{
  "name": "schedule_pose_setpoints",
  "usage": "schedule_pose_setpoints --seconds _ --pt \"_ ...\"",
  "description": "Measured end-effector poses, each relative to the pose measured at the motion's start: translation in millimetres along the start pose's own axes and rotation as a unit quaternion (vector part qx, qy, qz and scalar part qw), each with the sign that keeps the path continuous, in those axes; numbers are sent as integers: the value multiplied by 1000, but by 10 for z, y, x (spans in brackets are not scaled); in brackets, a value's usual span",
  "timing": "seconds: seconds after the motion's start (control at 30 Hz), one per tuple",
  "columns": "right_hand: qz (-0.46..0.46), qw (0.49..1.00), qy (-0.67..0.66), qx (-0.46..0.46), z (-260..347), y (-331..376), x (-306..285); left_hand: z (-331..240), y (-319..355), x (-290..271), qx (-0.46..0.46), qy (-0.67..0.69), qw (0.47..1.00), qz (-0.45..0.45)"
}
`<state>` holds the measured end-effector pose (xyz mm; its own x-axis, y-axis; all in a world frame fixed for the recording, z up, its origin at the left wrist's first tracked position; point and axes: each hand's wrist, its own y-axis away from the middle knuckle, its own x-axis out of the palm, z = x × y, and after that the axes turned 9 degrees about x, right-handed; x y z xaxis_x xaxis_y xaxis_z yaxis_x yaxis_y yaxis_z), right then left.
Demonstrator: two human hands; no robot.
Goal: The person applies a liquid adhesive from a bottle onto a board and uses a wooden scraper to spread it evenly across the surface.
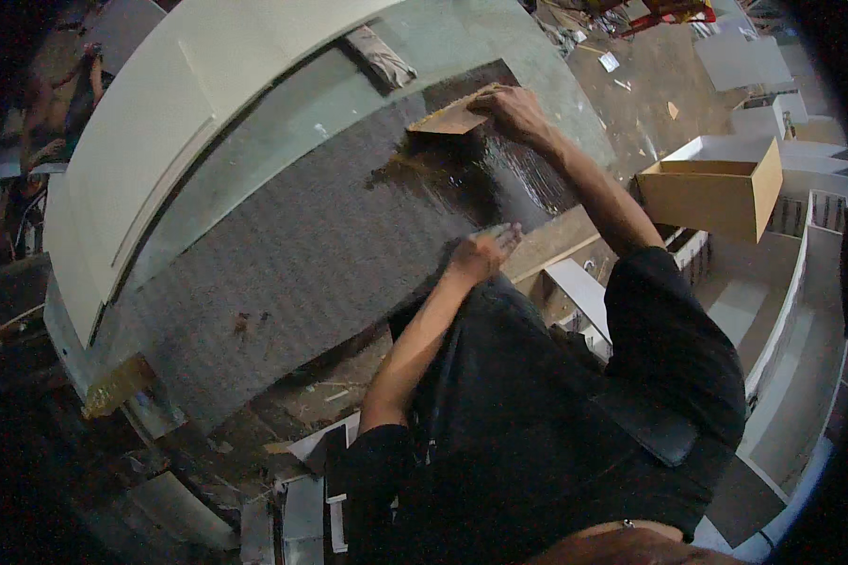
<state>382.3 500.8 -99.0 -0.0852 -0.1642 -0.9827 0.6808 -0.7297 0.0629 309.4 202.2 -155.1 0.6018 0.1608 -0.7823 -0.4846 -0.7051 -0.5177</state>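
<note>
A dark grey, felt-like sheet lies across the work table. Toward its far right end spreads a wet, glossy, brownish patch, with ridged streaks on its right side. My right hand reaches out over that end and grips a flat, tan board piece, whose front edge is tilted down at the wet patch. Yellowish residue coats the board's upper edge. At the sheet's near edge rests my left hand, its fingers stretched out to the right and nothing seen in it.
Long pale panels lie along the table's far left side. A crumpled pale packet sits beyond the sheet. At lower left is a yellowish bottle-like object. An open wooden box and white cabinet parts stand at right.
</note>
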Motion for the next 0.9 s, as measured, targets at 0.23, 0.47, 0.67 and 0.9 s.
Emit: schedule_pose_setpoints --seconds 0.23,0.47,0.67,0.9 --pt "-26 999 -18 -17 -893 738 409 -115 -292 -319 79 -30 996 -2" --pt "-13 999 34 15 -176 1874 -283 -212 -310 -498 71 -149 986 31" --pt "62 998 11 15 37 2353 -579 -245 149 -667 -63 -179 980 -66" --pt "169 985 40 20 -240 3215 -233 -321 345 -783 -175 -228 956 -54"
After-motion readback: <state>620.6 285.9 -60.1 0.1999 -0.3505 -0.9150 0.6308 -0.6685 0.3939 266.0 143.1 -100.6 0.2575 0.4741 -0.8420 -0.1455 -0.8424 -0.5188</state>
